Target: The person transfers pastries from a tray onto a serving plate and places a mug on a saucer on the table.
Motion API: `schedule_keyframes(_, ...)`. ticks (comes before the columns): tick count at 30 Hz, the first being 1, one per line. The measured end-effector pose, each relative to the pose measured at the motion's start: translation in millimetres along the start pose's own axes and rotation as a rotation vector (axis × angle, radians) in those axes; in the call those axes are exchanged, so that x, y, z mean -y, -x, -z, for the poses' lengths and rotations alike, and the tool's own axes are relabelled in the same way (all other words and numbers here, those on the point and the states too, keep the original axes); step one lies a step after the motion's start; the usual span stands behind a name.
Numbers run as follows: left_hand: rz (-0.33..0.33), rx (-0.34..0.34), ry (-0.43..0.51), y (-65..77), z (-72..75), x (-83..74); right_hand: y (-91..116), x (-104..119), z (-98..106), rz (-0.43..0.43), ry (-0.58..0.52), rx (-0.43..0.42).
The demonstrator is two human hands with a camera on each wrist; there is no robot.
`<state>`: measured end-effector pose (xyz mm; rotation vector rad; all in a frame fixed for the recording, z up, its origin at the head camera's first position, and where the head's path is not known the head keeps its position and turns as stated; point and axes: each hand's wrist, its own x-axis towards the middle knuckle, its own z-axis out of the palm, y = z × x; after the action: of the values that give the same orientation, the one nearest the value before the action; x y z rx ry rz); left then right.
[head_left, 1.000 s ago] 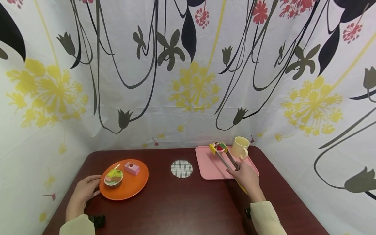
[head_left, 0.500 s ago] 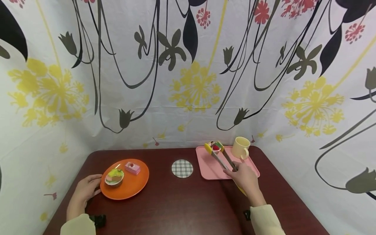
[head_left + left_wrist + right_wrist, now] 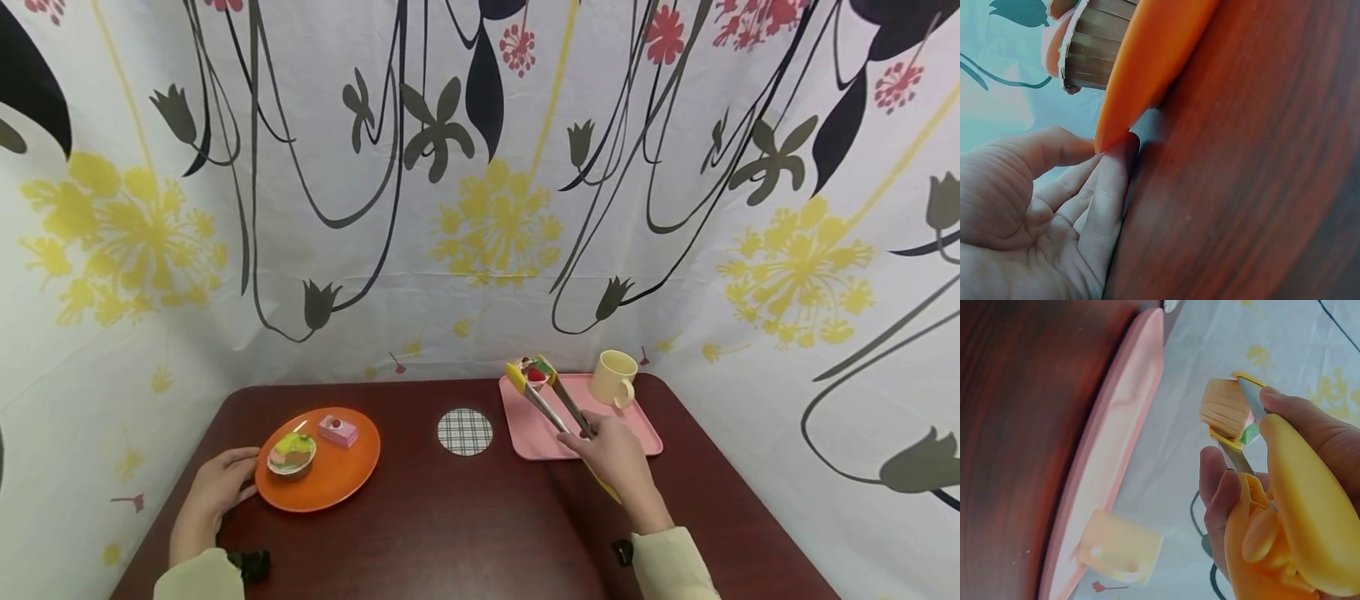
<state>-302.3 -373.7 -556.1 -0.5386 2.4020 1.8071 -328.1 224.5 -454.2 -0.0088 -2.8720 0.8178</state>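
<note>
In the head view, my right hand (image 3: 615, 454) grips yellow-handled metal tongs (image 3: 572, 406). Their yellow tips pinch a small toy cupcake (image 3: 535, 377) with a red and green top, raised above the pink tray's left part. Its tan pleated side faces the right wrist view, where the yellow tong handles (image 3: 1310, 506) lie in the palm. At the left, my left hand (image 3: 217, 487) pinches the rim of an orange plate (image 3: 337, 475), thumb on the edge and fingers below. On this plate sit a toy tart (image 3: 291, 456) and a pink cake slice (image 3: 338, 431).
The pink tray (image 3: 536, 437) lies at the back right of the dark wooden table (image 3: 450, 533). A cream mug (image 3: 613, 379) stands on the tray. Between plate and tray is a round checked coaster (image 3: 465, 432). A flower-patterned curtain (image 3: 480, 208) hangs behind the table.
My right hand has moved left, carrying the tongs and toy cupcake toward the tray's left edge. The left hand and the plate have stayed in place.
</note>
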Motion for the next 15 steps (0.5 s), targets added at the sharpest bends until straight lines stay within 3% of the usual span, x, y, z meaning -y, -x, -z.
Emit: schedule_keyframes(15, -0.026, -0.005, -0.011, -1.4, 1.4, 3.7, 13.8, 30.8, 8.9, 0.114, -0.02, -0.031)
